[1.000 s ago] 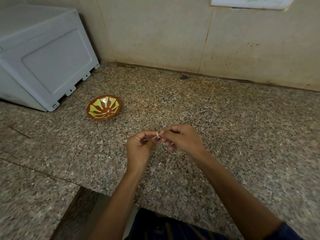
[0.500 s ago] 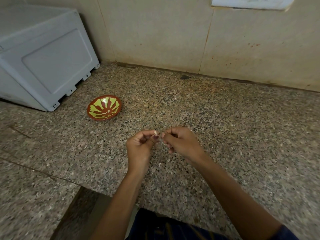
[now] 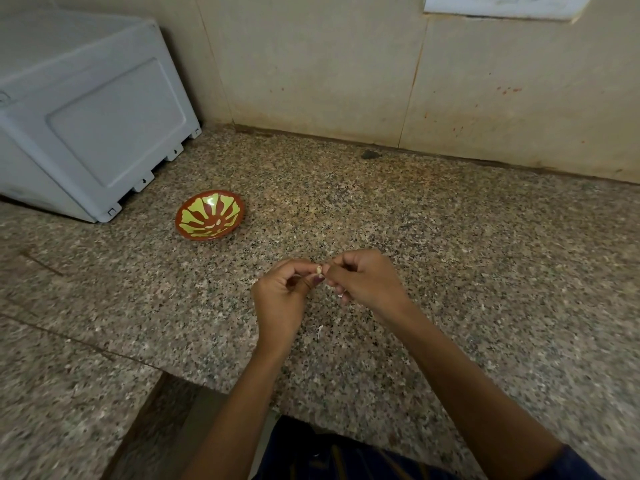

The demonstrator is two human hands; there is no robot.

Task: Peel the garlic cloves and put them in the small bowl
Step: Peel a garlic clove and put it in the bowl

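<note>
A small pale garlic clove (image 3: 318, 270) is pinched between the fingertips of both hands above the speckled granite counter (image 3: 450, 258). My left hand (image 3: 282, 299) holds it from the left with curled fingers. My right hand (image 3: 367, 280) meets it from the right, its thumb and forefinger on the clove. Most of the clove is hidden by the fingers. The small bowl (image 3: 210, 220), brown-red with a yellow-green petal pattern, sits on the counter up and to the left of my hands, with a small pale piece inside it.
A grey-white appliance box (image 3: 86, 112) stands at the back left, close to the bowl. A beige tiled wall (image 3: 346, 71) runs behind the counter. A thin scrap of skin (image 3: 319, 330) lies on the counter below my hands. The counter's front edge steps in at lower left.
Both hands stay in the same spot. The fingertips have shifted slightly on the clove, and a bit more of its pale body shows between them.
</note>
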